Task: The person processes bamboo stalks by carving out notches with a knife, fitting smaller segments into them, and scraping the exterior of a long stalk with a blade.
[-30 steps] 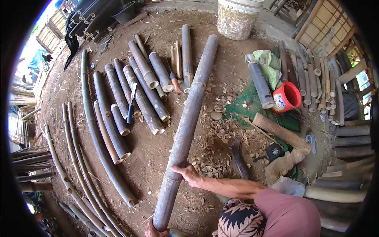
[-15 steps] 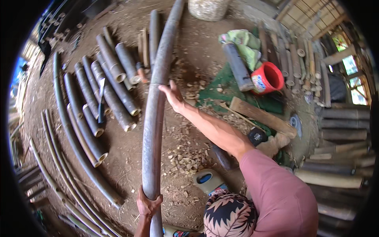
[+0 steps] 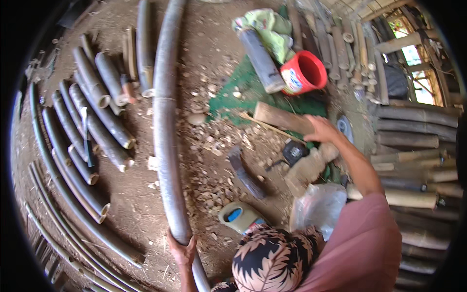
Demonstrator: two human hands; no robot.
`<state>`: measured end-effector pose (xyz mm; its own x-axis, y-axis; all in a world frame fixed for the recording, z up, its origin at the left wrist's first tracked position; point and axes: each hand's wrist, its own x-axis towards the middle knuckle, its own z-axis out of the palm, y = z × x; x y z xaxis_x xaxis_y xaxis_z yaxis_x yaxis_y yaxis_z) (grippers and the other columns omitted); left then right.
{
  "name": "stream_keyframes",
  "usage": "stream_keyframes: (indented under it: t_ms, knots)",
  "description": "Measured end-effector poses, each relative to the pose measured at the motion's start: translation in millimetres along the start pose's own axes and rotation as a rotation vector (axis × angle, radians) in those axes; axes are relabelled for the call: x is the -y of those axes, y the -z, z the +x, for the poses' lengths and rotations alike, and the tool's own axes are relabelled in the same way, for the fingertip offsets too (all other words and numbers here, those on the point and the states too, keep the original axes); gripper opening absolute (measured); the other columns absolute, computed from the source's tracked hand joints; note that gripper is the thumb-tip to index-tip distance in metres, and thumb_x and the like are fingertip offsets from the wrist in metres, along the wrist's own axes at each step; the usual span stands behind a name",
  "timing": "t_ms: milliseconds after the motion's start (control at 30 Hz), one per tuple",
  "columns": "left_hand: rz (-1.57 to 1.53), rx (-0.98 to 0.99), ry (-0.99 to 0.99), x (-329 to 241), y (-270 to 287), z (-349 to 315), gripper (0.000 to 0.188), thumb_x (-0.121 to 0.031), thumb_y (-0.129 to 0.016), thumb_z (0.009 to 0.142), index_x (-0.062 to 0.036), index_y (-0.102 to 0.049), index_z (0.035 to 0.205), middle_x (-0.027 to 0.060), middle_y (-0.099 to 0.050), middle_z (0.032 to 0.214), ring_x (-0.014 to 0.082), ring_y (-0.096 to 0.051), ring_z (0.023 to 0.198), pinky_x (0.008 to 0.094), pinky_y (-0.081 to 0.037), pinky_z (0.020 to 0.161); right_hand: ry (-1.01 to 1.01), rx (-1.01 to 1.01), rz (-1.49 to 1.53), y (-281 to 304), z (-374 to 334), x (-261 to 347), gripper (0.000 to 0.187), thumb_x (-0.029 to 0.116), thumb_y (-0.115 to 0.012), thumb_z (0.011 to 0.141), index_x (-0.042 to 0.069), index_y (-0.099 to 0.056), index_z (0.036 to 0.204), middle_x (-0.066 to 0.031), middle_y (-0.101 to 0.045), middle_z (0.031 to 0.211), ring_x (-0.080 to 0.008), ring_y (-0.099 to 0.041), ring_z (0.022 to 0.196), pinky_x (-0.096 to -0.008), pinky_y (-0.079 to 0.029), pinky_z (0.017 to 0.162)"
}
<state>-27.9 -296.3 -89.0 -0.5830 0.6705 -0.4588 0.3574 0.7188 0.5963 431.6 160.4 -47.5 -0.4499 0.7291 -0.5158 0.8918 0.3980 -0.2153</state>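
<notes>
A long, thick grey bamboo pole (image 3: pixel 167 121) runs from the far edge down to the near edge. My left hand (image 3: pixel 182 250) is wrapped round its near part. To the right, my right hand (image 3: pixel 322 130) grips the near end of a thick brown piece of wood (image 3: pixel 282 119), fingers over its top. Just below that hand lies a black tape measure (image 3: pixel 295 152). A hand tool with a dark blade and handle (image 3: pixel 245 175) rests on the ground between the pole and the tape measure.
Cut bamboo lengths (image 3: pixel 99 131) lie left of the pole, a knife (image 3: pixel 86 138) among them. At the right are a red bucket (image 3: pixel 311 73), a dark bamboo piece (image 3: pixel 261 61), green netting (image 3: pixel 233 92), a clear plastic bag (image 3: pixel 321 204) and stacked bamboo (image 3: pixel 413 141). Chips litter the ground.
My right hand has left the bamboo pole and moved right onto the piece of wood. My left hand stays on the pole. The view has shifted to the right.
</notes>
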Motion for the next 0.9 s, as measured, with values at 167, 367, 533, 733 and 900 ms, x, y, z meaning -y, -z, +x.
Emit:
stream_keyframes:
  t_ms: [167,367,533,733,900]
  knots:
    - [0.118,0.128,0.167,81.2,15.6,-112.0,0.114,-0.046,-0.088,0.059,0.0042,-0.032,0.145,0.032,-0.046,0.137,0.046,-0.047,0.127,0.0515,-0.04,0.106,0.093,-0.113,-0.243,27.9,18.8,-3.1,0.076,0.018,-0.082,0.069,0.012,-0.047,0.136,-0.0145,-0.058,0.122,-0.0368,-0.052,0.117,-0.0452,-0.042,0.1]
    - [0.185,0.399,0.483,153.8,49.8,-192.6,0.11,-0.057,-0.091,0.046,0.0038,-0.048,0.126,0.0259,-0.059,0.119,0.0389,-0.058,0.114,0.0481,-0.047,0.094,-0.152,-0.077,-0.449,1.1,20.7,-46.3,0.062,0.006,-0.074,0.075,0.005,-0.052,0.133,-0.0172,-0.055,0.133,-0.0368,-0.05,0.125,-0.0468,-0.038,0.108]
    - [0.338,0.357,0.583,162.6,44.8,-206.0,0.101,-0.054,-0.092,0.045,0.0018,-0.053,0.119,0.0239,-0.065,0.113,0.0398,-0.063,0.108,0.0481,-0.051,0.09,0.532,-0.591,0.147,25.0,96.5,212.3,0.043,0.01,-0.068,0.083,0.002,-0.06,0.124,-0.0175,-0.065,0.115,-0.0365,-0.063,0.104,-0.0432,-0.052,0.088]
    - [0.316,0.381,0.591,148.7,45.9,-199.3,0.095,-0.055,-0.091,0.047,-0.0034,-0.054,0.118,0.0237,-0.064,0.118,0.0408,-0.062,0.111,0.0487,-0.051,0.093,0.395,-0.445,0.033,43.5,295.5,458.2,0.046,0.014,-0.07,0.079,-0.004,-0.056,0.119,-0.0259,-0.061,0.119,-0.0425,-0.056,0.113,-0.0486,-0.048,0.098]
    - [0.34,0.474,0.692,160.8,32.2,-192.2,0.093,-0.053,-0.089,0.05,-0.0064,-0.055,0.123,0.0226,-0.068,0.112,0.0417,-0.063,0.109,0.0489,-0.052,0.093,0.169,-0.356,0.042,60.6,387.9,483.9,0.038,0.026,-0.068,0.083,0.0,-0.07,0.111,-0.025,-0.064,0.124,-0.0358,-0.064,0.116,-0.0418,-0.052,0.097]
